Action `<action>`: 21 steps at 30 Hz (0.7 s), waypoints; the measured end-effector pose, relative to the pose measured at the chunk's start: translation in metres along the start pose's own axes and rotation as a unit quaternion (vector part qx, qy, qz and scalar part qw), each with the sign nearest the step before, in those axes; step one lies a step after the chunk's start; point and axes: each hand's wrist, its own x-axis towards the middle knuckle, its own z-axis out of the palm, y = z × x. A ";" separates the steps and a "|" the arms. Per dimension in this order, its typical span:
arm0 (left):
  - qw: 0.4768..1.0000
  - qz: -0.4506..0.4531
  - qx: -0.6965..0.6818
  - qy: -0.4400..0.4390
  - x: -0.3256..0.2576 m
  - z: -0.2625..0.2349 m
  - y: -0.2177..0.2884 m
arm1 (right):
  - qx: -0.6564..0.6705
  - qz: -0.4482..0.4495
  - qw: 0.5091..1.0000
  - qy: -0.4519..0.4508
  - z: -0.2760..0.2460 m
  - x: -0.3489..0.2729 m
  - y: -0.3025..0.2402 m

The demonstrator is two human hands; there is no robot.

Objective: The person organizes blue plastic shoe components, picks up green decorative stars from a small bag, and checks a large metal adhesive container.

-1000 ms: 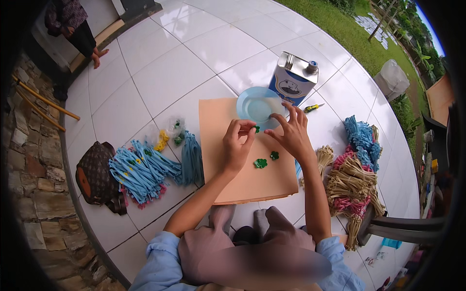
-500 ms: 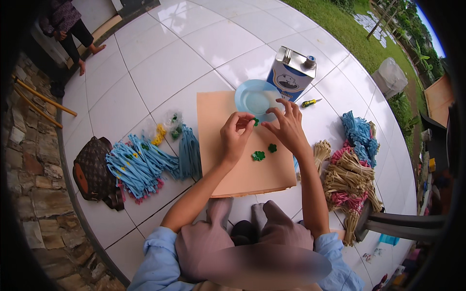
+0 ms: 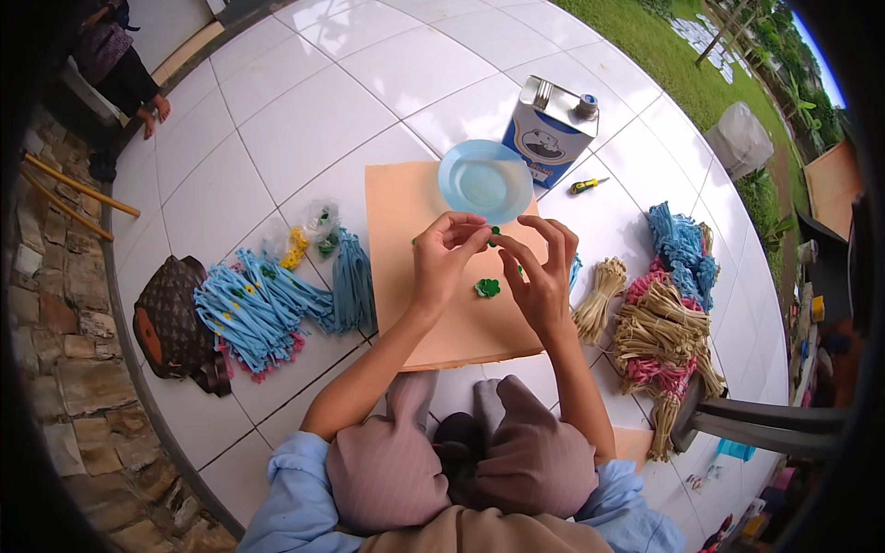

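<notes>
A small green flower-shaped piece (image 3: 495, 236) is pinched between the thumb and fingers of my left hand (image 3: 442, 263). My right hand (image 3: 542, 281) is close on its other side, fingers curved and apart, one fingertip at the piece's edge. Below them, another green flower-shaped cluster (image 3: 488, 288) lies on the peach-coloured board (image 3: 442, 336). A further green bit is mostly hidden by my right hand, and a speck of green shows beside my left. Just beyond my hands, a light blue plate (image 3: 484, 180) overlaps the board's far edge.
Behind the plate stands a metal can (image 3: 550, 134), with a yellow-and-black screwdriver (image 3: 588, 185) beside it. Blue cord bundles (image 3: 258, 300) and a brown bag (image 3: 171, 318) lie left; beige, pink and blue bundles (image 3: 659, 332) lie right. A person (image 3: 115, 64) is at the far left.
My right hand has drawn its fingers in and down toward the green piece in my left hand. It now covers most of the loose green piece on the right. The view has shifted slightly.
</notes>
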 end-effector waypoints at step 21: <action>0.970 -0.142 -0.196 0.001 -0.011 0.009 0.015 | -0.103 -0.030 0.990 0.092 0.003 -0.003 0.003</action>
